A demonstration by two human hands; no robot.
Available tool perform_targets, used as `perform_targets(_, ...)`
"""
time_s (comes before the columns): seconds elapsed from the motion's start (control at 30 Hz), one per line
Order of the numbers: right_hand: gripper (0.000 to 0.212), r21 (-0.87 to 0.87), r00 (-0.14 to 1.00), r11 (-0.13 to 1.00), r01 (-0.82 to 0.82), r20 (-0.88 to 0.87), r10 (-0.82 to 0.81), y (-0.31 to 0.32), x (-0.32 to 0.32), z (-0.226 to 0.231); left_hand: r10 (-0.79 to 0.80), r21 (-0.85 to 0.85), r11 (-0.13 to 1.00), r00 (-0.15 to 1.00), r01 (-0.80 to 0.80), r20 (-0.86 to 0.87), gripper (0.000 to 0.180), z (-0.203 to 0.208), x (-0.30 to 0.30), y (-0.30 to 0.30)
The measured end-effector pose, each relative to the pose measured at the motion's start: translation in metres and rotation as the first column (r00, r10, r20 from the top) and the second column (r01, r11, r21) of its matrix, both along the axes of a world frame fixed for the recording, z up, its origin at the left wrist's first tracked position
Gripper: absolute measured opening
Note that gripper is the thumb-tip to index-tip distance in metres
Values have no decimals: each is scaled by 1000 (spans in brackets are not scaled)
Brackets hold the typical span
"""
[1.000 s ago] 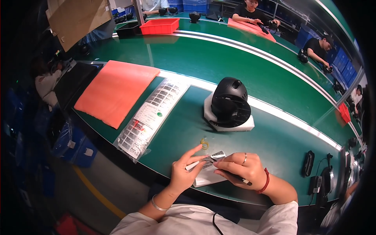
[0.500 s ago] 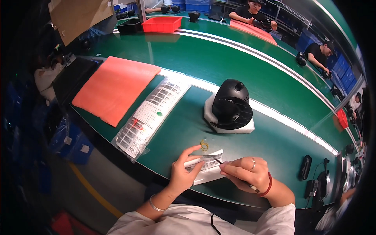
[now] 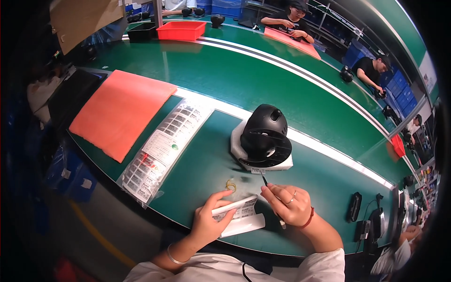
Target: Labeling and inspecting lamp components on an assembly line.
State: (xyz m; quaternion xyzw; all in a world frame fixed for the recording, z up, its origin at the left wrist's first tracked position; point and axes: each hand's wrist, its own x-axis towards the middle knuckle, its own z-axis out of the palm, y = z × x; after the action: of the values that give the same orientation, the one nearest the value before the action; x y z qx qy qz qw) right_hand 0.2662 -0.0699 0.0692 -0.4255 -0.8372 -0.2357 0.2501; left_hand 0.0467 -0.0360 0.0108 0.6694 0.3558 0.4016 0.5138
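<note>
My left hand (image 3: 210, 217) grips a curled white sheet of printed labels (image 3: 244, 214), thumb in front and fingers behind. Closed in my right hand (image 3: 290, 203) is a slim, dark-tipped pen-like tool (image 3: 265, 180), its pale rear end showing below the palm. A small printed label (image 3: 258, 171) shows at the tool's tip, near the front edge of a white foam block (image 3: 282, 165). On that block stands a black rounded device (image 3: 266, 134) with a curved base. Just beyond my left fingers lies a yellow ring-shaped band (image 3: 230, 185).
Left on the green table lie an orange foam sheet (image 3: 123, 113) and a bagged stack of label sheets (image 3: 162, 150). Black adapters and cables (image 3: 362, 229) sit at the right. Past the pale rail runs a green conveyor (image 3: 211, 70), with a red bin (image 3: 181, 31) and co-workers beyond.
My right hand has drawn the tool away from the label sheet toward the device, with a label now at its tip. The left hand keeps the sheet. The whole view has shifted slightly.
</note>
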Motion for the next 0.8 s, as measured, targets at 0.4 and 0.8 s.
perform_targets(0.4,24,33,999,999,33,-5,-33,19,11,-14,-16,-37,999,1000,17,24,39,0,1,2)
perform_targets(0.8,25,22,1000,999,23,-6,-23,23,10,-17,-34,-57,998,999,35,29,38,1,-1,2)
